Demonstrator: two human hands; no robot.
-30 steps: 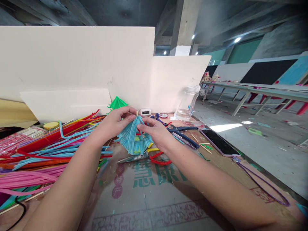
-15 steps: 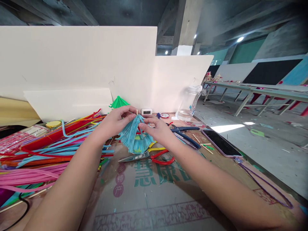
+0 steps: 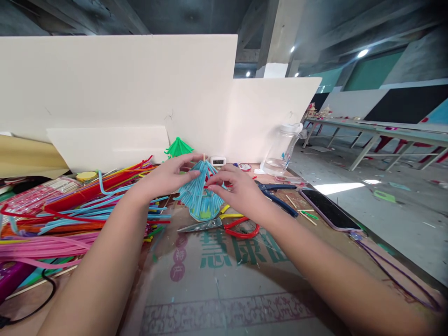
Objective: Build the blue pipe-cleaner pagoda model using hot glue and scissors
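Note:
A small pavilion-shaped model covered in light blue pipe cleaners stands in the middle of the work surface, a pale stick tip poking out at its peak. My left hand grips its upper left side, thumb across the front and fingers behind, partly hidden. On the right side, my right hand has curled fingers, with thumb and index at the gap in the blue strands; the exact strand they hold is too small to tell. Scissors with red and yellow handles lie just in front of the model.
Loose coloured pipe cleaners pile up at left. A green pipe-cleaner roof and a small digital clock stand behind. Dark-handled pliers, a phone and a clear jug are at right. White boards form the back.
The whole view has shifted slightly, so things appear farther right. Both hands stay at the model; my right fingers have moved a little along its front, and the gap between the strands shows differently.

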